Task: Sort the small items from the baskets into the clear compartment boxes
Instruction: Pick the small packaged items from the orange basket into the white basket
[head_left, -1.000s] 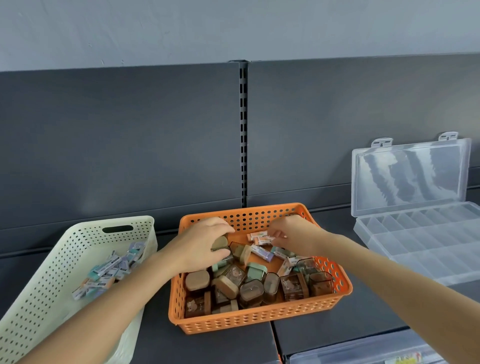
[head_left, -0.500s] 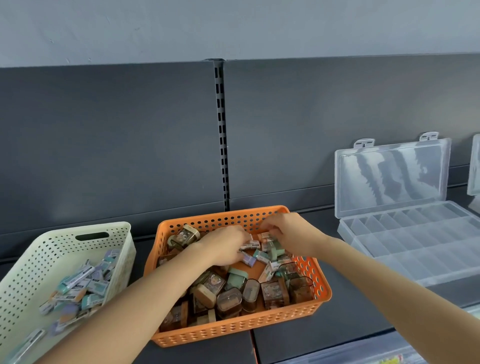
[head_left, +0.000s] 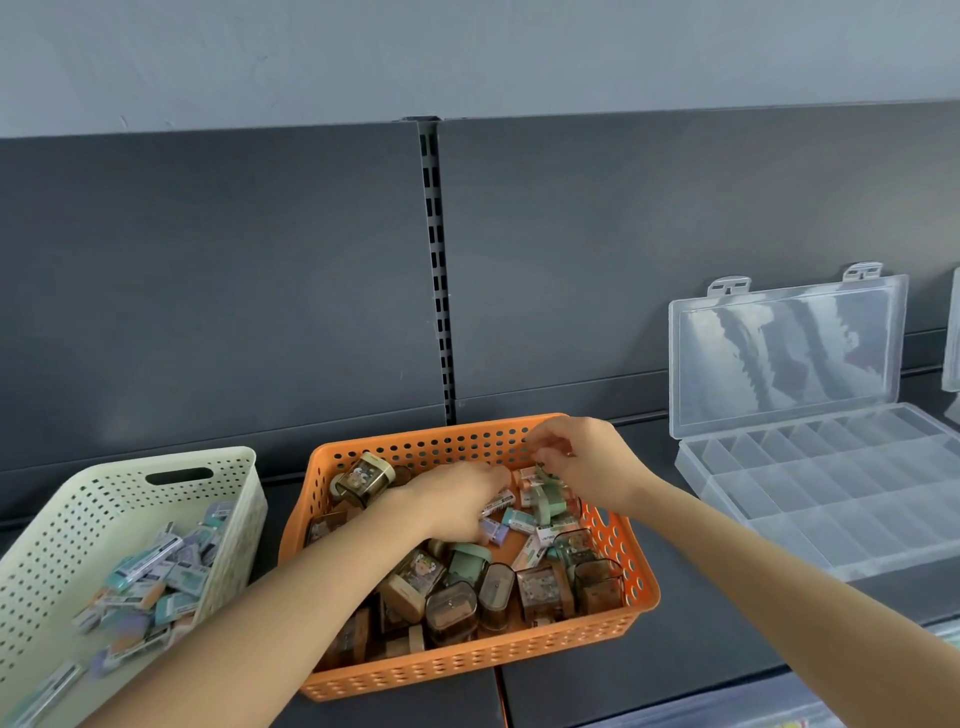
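An orange basket (head_left: 467, 670) in the middle holds brown and green boxy sharpeners (head_left: 451, 610) and small wrapped erasers (head_left: 519, 519). Both my hands are inside it near the far wall. My left hand (head_left: 457, 499) lies palm down with fingers curled over an eraser that pokes out beneath them. My right hand (head_left: 587, 462) pinches a small item at its fingertips beside a green piece. The clear compartment box (head_left: 831, 499) stands open to the right, its lid (head_left: 784, 353) upright and its compartments bare.
A cream perforated basket (head_left: 156, 462) at the left holds several wrapped erasers (head_left: 150, 587). A second clear box (head_left: 953, 332) shows at the right edge. Everything rests on a dark shelf (head_left: 701, 623) with a dark back panel; a lower shelf edge runs below.
My left hand has moved from the basket's left side toward its middle, close to my right hand. The view has shifted, so the baskets and box sit further left.
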